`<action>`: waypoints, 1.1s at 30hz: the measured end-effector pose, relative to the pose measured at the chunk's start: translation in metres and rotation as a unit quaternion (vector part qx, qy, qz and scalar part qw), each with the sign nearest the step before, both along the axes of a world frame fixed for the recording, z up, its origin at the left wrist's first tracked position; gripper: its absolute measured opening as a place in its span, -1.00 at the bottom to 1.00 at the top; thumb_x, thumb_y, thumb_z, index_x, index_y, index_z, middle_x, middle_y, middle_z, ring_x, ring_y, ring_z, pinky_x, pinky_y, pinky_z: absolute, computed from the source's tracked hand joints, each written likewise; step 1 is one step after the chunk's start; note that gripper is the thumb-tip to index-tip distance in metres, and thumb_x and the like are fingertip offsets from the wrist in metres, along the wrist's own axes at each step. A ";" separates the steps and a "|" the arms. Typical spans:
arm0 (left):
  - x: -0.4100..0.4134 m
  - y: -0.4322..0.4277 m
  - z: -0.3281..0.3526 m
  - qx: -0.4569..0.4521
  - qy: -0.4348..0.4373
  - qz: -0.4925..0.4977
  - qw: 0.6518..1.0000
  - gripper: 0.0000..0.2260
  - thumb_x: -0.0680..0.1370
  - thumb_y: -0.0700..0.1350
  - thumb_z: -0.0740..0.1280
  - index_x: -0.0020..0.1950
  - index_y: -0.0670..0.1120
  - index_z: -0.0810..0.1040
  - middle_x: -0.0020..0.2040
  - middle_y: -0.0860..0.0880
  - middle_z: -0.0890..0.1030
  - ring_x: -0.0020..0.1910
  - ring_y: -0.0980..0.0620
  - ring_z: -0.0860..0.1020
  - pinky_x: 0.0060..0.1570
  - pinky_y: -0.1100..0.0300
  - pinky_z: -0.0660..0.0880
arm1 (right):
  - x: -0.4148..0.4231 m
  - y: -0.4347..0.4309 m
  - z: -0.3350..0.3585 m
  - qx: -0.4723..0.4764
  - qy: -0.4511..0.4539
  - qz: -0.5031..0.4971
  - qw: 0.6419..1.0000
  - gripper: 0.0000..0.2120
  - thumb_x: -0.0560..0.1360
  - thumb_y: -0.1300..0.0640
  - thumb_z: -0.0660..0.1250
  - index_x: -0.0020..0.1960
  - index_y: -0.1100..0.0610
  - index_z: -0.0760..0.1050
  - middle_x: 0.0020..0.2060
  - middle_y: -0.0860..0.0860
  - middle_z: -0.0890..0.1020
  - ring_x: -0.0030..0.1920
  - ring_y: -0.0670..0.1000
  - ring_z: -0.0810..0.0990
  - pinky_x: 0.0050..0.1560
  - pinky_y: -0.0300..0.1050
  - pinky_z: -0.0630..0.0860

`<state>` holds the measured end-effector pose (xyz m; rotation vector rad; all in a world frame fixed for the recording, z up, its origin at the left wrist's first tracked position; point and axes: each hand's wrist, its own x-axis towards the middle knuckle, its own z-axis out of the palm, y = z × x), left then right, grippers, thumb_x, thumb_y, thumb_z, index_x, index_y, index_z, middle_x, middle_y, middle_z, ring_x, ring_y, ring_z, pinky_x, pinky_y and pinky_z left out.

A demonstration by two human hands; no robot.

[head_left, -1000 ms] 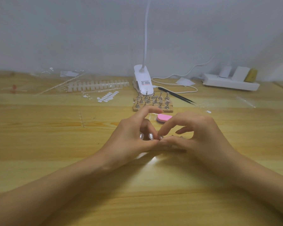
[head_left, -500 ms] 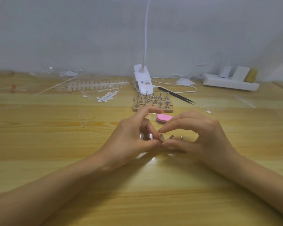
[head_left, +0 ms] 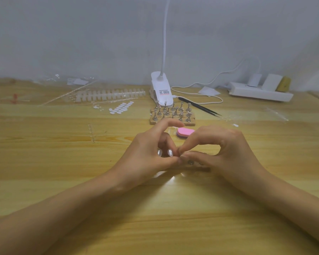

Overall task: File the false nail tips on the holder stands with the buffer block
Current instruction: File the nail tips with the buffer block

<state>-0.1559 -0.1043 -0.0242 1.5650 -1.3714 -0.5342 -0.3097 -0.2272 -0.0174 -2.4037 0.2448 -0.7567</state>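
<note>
Both hands met at the centre of the frame, low over the worktop (head_left: 63, 162). The left hand (head_left: 149, 155) came in from the lower left, thumb laid forward, forefinger arched high and touching nothing. Under that arch two false nail tips (head_left: 159, 152) stood side by side, pale and glossy. The right hand (head_left: 226, 150) came in from the lower right, its fingers (head_left: 191, 142) curled, with forefinger tip and thumb tip drawn close together right against the left thumb tip. Whether they pinched a tip or a stand there we could not tell, since the fingertips themselves hid the spot. The left hand's hold was no clearer. Just below the right thumb one metal holder stand (head_left: 191, 162) showed. The buffer block (head_left: 185, 131), pink, lay flat on the worktop just above the meeting fingertips in the frame, held by neither hand. Its long axis ran roughly left to right across the frame. The left forefinger tip hung just to its upper left, and the right forefinger's knuckle covered its lower right end. We judged the right hand marginally the nearer. A short reach up the frame, with the fingers closing across the block's narrow width, looked to us the likely way to take it. Farther up stood a rack of spare stands (head_left: 170, 113), with tweezers (head_left: 201, 107) to its right.
</note>
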 end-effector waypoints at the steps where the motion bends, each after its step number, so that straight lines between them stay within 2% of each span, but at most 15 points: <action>1: 0.000 0.000 0.000 -0.001 -0.002 0.001 1.000 -0.47 0.42 -0.18 0.55 0.30 0.10 0.44 -0.31 0.10 0.62 -0.26 0.09 0.57 -0.25 0.48 0.36 | 0.000 0.001 0.001 0.005 0.008 -0.001 1.000 -0.90 0.36 0.09 0.57 -0.16 0.07 0.71 -0.18 -0.16 0.71 0.16 -0.14 0.63 0.09 0.00 0.55; 4: 0.000 0.000 0.000 -0.001 -0.008 0.004 1.000 -0.47 0.42 -0.19 0.55 0.31 0.10 0.44 -0.30 0.10 0.63 -0.25 0.14 0.58 -0.22 0.47 0.38 | 0.000 0.001 0.004 0.078 0.031 0.002 0.996 -0.88 0.34 0.13 0.60 -0.16 0.01 0.70 -0.17 -0.17 0.71 0.19 -0.15 0.61 0.05 -0.13 0.56; 6: 0.000 0.000 0.001 0.000 -0.008 0.004 1.000 -0.47 0.42 -0.17 0.55 0.30 0.11 0.44 -0.30 0.11 0.62 -0.26 0.16 0.58 -0.23 0.47 0.37 | 0.001 0.001 0.005 0.098 0.046 0.000 0.994 -0.85 0.34 0.17 0.60 -0.17 -0.03 0.68 -0.16 -0.16 0.71 0.16 -0.12 0.62 0.03 -0.12 0.55; 8: 0.000 0.000 0.001 0.002 -0.005 0.003 1.000 -0.47 0.42 -0.15 0.55 0.30 0.11 0.44 -0.31 0.13 0.62 -0.26 0.15 0.58 -0.23 0.47 0.37 | 0.001 0.001 0.006 0.086 0.054 -0.010 0.995 -0.83 0.34 0.17 0.60 -0.18 -0.05 0.68 -0.17 -0.19 0.71 0.13 -0.19 0.60 0.01 -0.18 0.53; 10: 0.000 0.000 0.001 0.002 -0.006 0.004 1.000 -0.47 0.42 -0.16 0.55 0.31 0.11 0.43 -0.31 0.13 0.62 -0.25 0.13 0.58 -0.23 0.47 0.37 | 0.000 0.002 0.006 0.052 0.046 -0.021 0.997 -0.84 0.33 0.15 0.62 -0.18 -0.04 0.68 -0.16 -0.22 0.71 0.09 -0.30 0.56 -0.04 -0.35 0.43; 13: 0.000 0.001 0.001 0.001 -0.011 0.005 1.000 -0.47 0.42 -0.22 0.53 0.30 0.10 0.44 -0.30 0.13 0.63 -0.25 0.14 0.59 -0.22 0.49 0.37 | -0.001 0.004 0.007 0.027 0.016 -0.031 0.999 -0.85 0.32 0.12 0.62 -0.18 -0.04 0.68 -0.15 -0.21 0.72 0.07 -0.25 0.59 -0.05 -0.46 0.32; 16: 0.000 0.000 0.000 -0.001 -0.007 0.003 1.000 -0.47 0.42 -0.22 0.53 0.31 0.09 0.45 -0.30 0.12 0.63 -0.26 0.15 0.58 -0.21 0.48 0.37 | 0.000 0.004 0.008 0.014 0.005 -0.040 0.999 -0.84 0.30 0.11 0.62 -0.20 -0.04 0.68 -0.17 -0.22 0.71 0.04 -0.19 0.60 -0.04 -0.47 0.32; 19: 0.000 0.000 0.000 0.000 -0.007 0.003 1.000 -0.48 0.42 -0.19 0.53 0.30 0.09 0.44 -0.31 0.13 0.62 -0.26 0.12 0.57 -0.23 0.47 0.37 | 0.001 0.004 0.007 0.007 0.019 -0.041 0.999 -0.86 0.30 0.08 0.62 -0.20 -0.01 0.69 -0.17 -0.21 0.71 0.04 -0.32 0.56 -0.04 -0.48 0.31; 22: 0.000 0.001 0.001 0.001 -0.005 0.003 1.000 -0.47 0.42 -0.15 0.54 0.31 0.11 0.44 -0.30 0.11 0.63 -0.26 0.12 0.58 -0.22 0.47 0.38 | 0.002 0.005 0.006 0.002 0.025 -0.040 0.999 -0.88 0.30 0.06 0.60 -0.20 -0.01 0.69 -0.16 -0.23 0.71 0.04 -0.37 0.54 -0.05 -0.48 0.29; 29: 0.000 0.000 0.001 0.000 0.003 0.004 1.000 -0.47 0.42 -0.15 0.55 0.32 0.10 0.44 -0.31 0.10 0.63 -0.28 0.18 0.57 -0.23 0.47 0.37 | 0.001 0.006 0.004 0.016 0.037 -0.058 0.998 -0.87 0.30 0.08 0.61 -0.21 -0.02 0.68 -0.13 -0.21 0.71 0.09 -0.27 0.54 -0.05 -0.45 0.29; 31: 0.000 0.000 0.001 0.000 0.004 0.006 1.000 -0.46 0.42 -0.15 0.55 0.32 0.10 0.44 -0.31 0.09 0.63 -0.27 0.18 0.57 -0.22 0.47 0.37 | 0.000 0.007 0.003 0.027 0.040 -0.060 0.997 -0.87 0.31 0.08 0.60 -0.20 -0.03 0.68 -0.10 -0.20 0.71 0.12 -0.22 0.54 -0.01 -0.38 0.32; 33: 0.000 0.001 0.001 0.000 0.005 0.007 1.000 -0.46 0.42 -0.15 0.55 0.32 0.11 0.44 -0.31 0.09 0.63 -0.27 0.18 0.57 -0.21 0.46 0.38 | 0.000 0.007 0.002 0.034 0.050 -0.062 0.996 -0.88 0.31 0.05 0.59 -0.20 -0.04 0.68 -0.06 -0.20 0.71 0.15 -0.18 0.54 0.07 -0.22 0.40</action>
